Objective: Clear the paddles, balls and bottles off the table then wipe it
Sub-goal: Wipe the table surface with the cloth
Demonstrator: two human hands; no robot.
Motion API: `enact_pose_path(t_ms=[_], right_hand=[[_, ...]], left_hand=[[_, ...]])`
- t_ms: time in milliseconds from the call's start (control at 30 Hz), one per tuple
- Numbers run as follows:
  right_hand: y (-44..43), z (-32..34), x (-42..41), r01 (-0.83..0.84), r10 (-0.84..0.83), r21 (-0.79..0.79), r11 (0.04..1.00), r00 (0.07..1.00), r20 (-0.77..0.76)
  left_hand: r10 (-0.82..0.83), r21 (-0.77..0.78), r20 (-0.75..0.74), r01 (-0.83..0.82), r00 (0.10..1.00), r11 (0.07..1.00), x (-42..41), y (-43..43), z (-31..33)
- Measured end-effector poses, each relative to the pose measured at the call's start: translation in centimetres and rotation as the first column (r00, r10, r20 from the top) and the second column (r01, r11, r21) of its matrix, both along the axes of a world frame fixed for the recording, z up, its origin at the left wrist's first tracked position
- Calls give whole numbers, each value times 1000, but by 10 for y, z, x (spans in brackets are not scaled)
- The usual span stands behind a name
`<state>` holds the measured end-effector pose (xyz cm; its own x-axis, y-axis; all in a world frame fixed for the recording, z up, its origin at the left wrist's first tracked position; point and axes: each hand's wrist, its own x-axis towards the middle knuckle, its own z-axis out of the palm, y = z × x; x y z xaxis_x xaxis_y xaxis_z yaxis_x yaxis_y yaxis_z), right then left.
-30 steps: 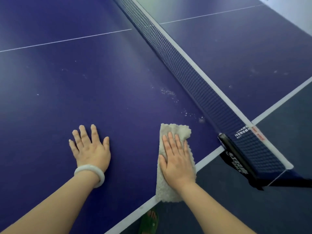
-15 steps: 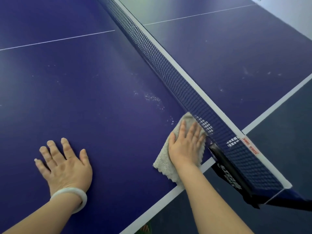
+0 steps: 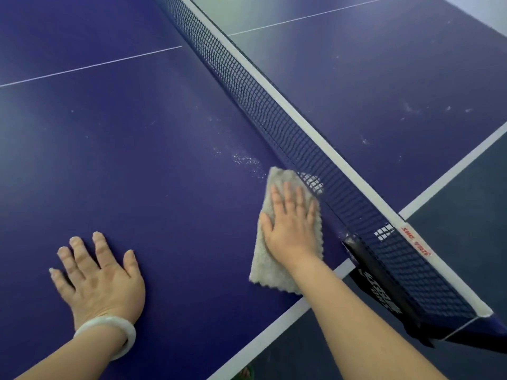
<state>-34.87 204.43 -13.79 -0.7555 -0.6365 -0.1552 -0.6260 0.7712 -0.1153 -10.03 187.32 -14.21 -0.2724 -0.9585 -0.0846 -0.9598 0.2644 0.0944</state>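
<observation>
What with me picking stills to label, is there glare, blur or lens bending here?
Head view: pale glare washes the far table beside the net; the wide lens bows the net and white lines; the right hand, cloth and left hand look fairly sharp.

The table (image 3: pixel 137 160) looked smooth and faintly glossy, dusty beside the woven mesh net (image 3: pixel 288 124), where a nubbly cloth (image 3: pixel 274 272) lay.

The right hand (image 3: pixel 290 226) covers most of the cloth (image 3: pixel 263 272), and its far corner only shows through the net (image 3: pixel 274 111). The red print (image 3: pixel 415 244) on the net is too small to read. The table (image 3: pixel 137 160) runs off left and top, and a green thing (image 3: pixel 245 375) is clipped at the bottom.
</observation>
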Motion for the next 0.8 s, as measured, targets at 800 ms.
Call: enact_pose_path(t_ms=[800], right_hand=[[58, 1, -14, -85, 88, 60, 995, 995, -44]], left_hand=[[9, 28, 8, -9, 1000, 1000, -1, 1, 5]])
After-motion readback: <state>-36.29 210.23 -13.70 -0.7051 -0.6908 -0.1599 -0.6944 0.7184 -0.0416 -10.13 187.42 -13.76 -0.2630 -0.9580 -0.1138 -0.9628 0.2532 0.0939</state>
